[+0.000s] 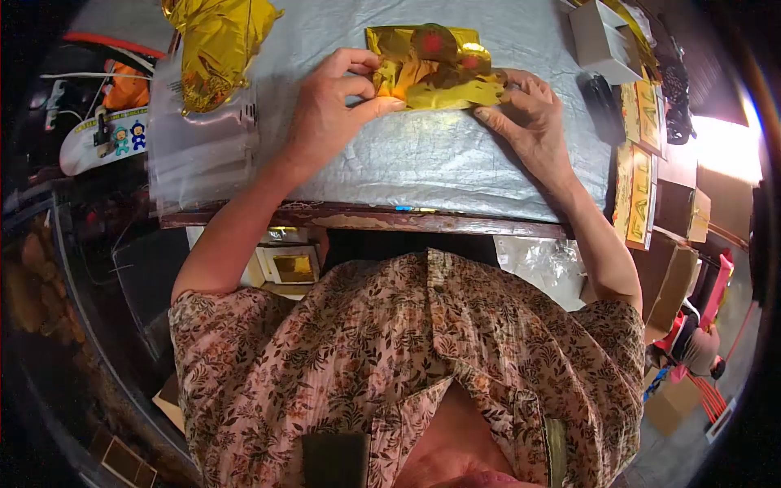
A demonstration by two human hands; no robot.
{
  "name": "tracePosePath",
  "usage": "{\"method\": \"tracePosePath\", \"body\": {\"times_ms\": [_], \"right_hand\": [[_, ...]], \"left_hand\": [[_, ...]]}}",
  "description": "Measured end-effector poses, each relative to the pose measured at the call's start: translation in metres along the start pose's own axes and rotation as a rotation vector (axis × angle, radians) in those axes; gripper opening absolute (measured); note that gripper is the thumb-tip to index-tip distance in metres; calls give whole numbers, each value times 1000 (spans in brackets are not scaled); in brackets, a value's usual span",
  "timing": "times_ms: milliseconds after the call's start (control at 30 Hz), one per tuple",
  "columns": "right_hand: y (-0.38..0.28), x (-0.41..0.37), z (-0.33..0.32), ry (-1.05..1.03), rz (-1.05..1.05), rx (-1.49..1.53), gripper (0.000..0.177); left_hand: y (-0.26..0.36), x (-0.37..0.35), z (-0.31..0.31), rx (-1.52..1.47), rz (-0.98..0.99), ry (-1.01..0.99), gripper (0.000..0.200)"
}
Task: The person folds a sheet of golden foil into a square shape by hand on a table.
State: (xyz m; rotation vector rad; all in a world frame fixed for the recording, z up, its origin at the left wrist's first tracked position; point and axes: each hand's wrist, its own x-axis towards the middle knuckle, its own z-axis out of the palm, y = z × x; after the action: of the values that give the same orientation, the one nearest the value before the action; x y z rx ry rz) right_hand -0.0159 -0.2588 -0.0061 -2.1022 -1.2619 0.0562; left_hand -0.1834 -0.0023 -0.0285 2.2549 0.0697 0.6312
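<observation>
A shiny gold foil sheet (443, 99) lies on the covered table in front of me, folded and creased. Brownish translucent rounded patches with red marks show on its upper part; I cannot make out whether they are printed or separate pieces. My left hand (346, 93) grips the foil's left edge, its thumb along the lower side and its fingers curled at the corner. At the opposite end, my right hand (525, 114) pinches the right edge between thumb and bent fingers. The right fingertips are partly hidden by the foil.
A crumpled gold foil piece (220, 49) lies at the upper left over clear plastic sheets (195, 154). At the right stand a white box (602, 41), a black object (600, 102) and lettered yellow-and-white packages (636, 191). The table's worn front edge (366, 218) runs below my forearms.
</observation>
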Motion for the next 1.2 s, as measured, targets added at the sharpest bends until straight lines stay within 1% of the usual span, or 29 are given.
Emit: {"method": "tracePosePath", "body": {"times_ms": [100,167,333,433,567,800,933,1100,1167,1200], "right_hand": [[2,1,1,-8,6,20,21],[-1,2,1,23,57,45,18],[1,1,2,21,64,30,15],[1,1,3,17,42,-3,12],[0,2,3,24,31,-34,11],[-3,3,4,24,30,-42,10],[-7,4,5,31,76,-16,10],[-8,4,7,11,98,3,13],[-16,3,7,6,111,-123,16],[-13,3,8,7,110,-120,16]], "left_hand": [[2,1,-2,11,4,-15,31],[3,2,-3,14,4,-16,31],[2,2,-3,20,23,-22,30],[1,1,-3,10,1,-11,30],[-2,-2,-4,-38,-74,-26,28],[0,0,-3,-24,-129,-12,28],[-1,1,-1,5,-132,-2,30],[1,3,0,25,-183,-35,28],[1,3,1,20,-199,-32,28],[0,3,1,15,-210,-29,28]]}}
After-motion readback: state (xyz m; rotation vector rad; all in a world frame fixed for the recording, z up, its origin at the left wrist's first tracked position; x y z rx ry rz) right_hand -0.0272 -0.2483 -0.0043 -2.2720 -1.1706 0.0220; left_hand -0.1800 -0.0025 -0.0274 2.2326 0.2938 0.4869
